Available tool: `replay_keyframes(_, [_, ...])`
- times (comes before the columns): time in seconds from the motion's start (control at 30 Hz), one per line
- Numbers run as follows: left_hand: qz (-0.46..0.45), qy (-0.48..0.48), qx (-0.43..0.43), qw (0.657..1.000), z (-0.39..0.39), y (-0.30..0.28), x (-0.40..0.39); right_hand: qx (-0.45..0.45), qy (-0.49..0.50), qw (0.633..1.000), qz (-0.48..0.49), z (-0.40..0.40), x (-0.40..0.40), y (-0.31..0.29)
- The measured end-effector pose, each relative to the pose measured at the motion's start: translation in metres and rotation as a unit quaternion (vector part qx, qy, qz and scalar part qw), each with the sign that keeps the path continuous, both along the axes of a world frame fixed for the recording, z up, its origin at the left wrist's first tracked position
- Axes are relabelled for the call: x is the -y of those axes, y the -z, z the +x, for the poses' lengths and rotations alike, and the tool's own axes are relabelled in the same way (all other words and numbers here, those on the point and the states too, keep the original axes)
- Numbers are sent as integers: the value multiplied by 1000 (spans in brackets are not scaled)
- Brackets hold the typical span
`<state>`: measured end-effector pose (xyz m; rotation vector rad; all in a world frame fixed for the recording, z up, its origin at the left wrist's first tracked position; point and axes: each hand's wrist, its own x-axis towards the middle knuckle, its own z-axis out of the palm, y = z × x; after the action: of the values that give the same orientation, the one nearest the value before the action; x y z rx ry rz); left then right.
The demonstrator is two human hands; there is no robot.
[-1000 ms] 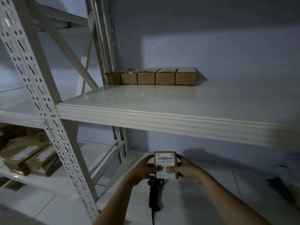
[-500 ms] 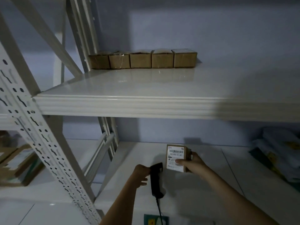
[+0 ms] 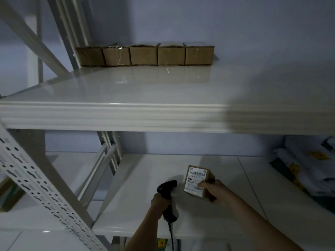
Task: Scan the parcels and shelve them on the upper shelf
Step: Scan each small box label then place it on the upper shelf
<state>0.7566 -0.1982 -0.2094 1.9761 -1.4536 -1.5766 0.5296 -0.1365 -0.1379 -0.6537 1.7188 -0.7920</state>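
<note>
My right hand grips a small brown parcel above the lower shelf, its white barcode label turned towards me. My left hand holds a black handheld scanner by the handle, just left of the parcel, its head pointing up towards the label. A cable hangs down from the scanner. On the upper shelf several brown parcels stand in a row against the back wall.
A perforated white upright and slanted braces stand at the left. Soft mail bags lie at the right of the lower shelf. Wide bare shelf surface lies in front of and to the right of the parcel row.
My left hand let go of the parcel and took the scanner, raising it beside the label. My right hand now holds the parcel alone. The view shifted left and up.
</note>
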Motion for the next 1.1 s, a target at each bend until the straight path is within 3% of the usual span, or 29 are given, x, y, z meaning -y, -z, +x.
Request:
replay_keyframes(0.13, [-20,-8,-34,999,-3,-3,0,-8,9,1000,-9,-7,-1,-4])
replay_keyframes(0.27, [-134,-27,-131,982,4,-36,2,-36,43,998,-33,-9,-3,-12])
replay_keyframes(0.43, [-64,-25,-243,968,11,-95,7,-77,69,993,-64,-9,2,-15])
replay_keyframes(0.77, [-208,60,-176,960,2,-170,-5,-185,53,973,-130,10,11,-50])
replay_keyframes(0.9, [-222,89,-184,953,-3,-190,-11,-237,48,960,-143,4,13,-53])
replay_keyframes(1.1, [-222,98,-186,952,-11,-202,-16,-244,56,950,-189,5,10,-67])
